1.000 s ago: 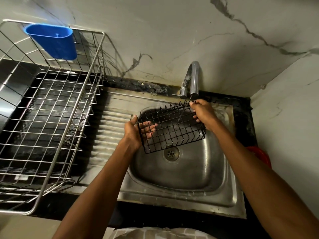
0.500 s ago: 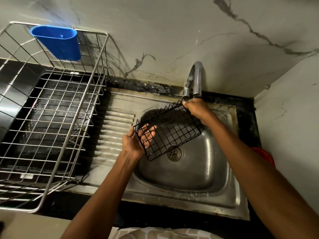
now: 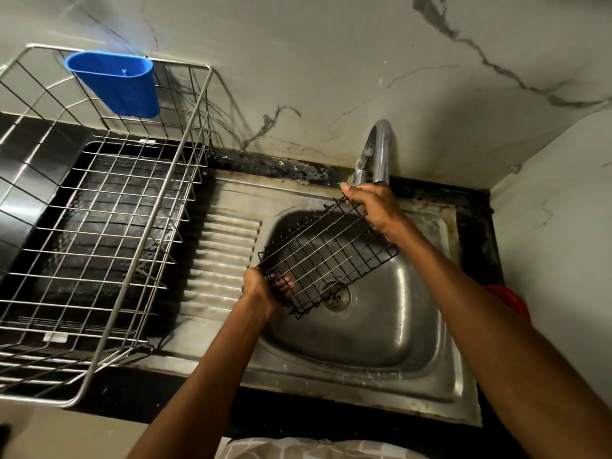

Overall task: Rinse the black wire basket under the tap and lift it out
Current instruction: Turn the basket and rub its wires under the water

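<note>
Nearest you, both forearms reach out over the front edge of the steel sink (image 3: pixel 364 389). Your left hand (image 3: pixel 265 288) has its fingers curled shut around the lower corner of the black wire basket (image 3: pixel 328 256), at about 7 o'clock of the bowl. Your right hand (image 3: pixel 372 207) pinches the opposite upper corner closed, right below the tap (image 3: pixel 377 154) at 12 o'clock. The basket hangs tilted between the 2 hands, over the drain (image 3: pixel 336 294), clear of the bowl floor.

No water stream can be made out from the spout, so you cannot tell whether rinsing is under way. By the look of it, the rinse is in hand or ending, and the lift out remains.

Further out at 9 o'clock, the steel dish rack (image 3: pixel 99 243) stands on the worktop beside the ribbed drainboard (image 3: pixel 218 260), a blue cup (image 3: pixel 116 81) hooked on its far rim. A red object (image 3: pixel 510 301) peeks out at 3 o'clock. Nothing blocks a straight lift.
</note>
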